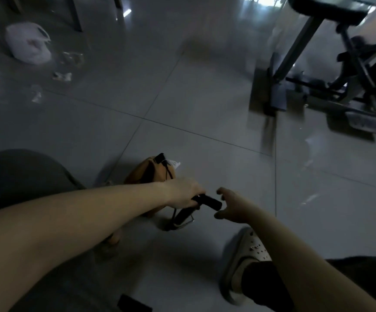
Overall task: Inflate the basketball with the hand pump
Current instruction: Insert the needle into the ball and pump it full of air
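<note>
An orange basketball [147, 172], slack and creased, lies on the grey tiled floor just beyond my hands, with a black hose fitting at its top. The black hand pump [207, 202] stands upright in front of it; its T-handle is at hand height and its barrel and foot bracket run down to the floor. My left hand [183, 192] is closed around the left half of the handle. My right hand [231, 207] hovers at the handle's right end, fingers spread and curled, not gripping it.
An exercise bike [349, 70] stands at the upper right. A white plastic bag [28, 42] and scraps of clear wrapping lie at the upper left. My right foot in a white shoe [244, 262] rests on the floor below the pump. A dark object [134, 304] lies at the bottom edge.
</note>
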Action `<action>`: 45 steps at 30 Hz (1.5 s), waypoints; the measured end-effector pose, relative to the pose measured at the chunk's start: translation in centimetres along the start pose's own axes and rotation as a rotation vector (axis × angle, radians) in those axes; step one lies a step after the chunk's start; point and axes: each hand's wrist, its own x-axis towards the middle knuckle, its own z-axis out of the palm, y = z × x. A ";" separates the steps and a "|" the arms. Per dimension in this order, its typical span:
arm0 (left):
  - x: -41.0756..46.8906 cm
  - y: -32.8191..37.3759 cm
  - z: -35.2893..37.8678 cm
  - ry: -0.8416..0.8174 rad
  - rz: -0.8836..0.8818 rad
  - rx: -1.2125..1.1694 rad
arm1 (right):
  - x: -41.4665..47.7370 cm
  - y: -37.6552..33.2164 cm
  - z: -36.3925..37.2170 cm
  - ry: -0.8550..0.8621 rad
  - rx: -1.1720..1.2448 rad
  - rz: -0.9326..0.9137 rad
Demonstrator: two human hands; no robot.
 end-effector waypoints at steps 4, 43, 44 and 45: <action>-1.8 0.5 1.3 0.055 0.041 0.010 | -2.2 -4.6 0.4 -0.037 -0.080 -0.084; -3.1 0.6 -0.1 0.285 -0.060 0.109 | -6.7 -6.7 0.4 0.304 -0.319 -0.002; -3.5 1.0 -1.3 0.346 -0.029 0.130 | -7.3 -6.7 -0.1 0.406 -0.303 -0.029; -4.0 1.5 -2.5 0.405 0.004 0.169 | -8.0 -6.6 -0.5 0.511 -0.295 -0.063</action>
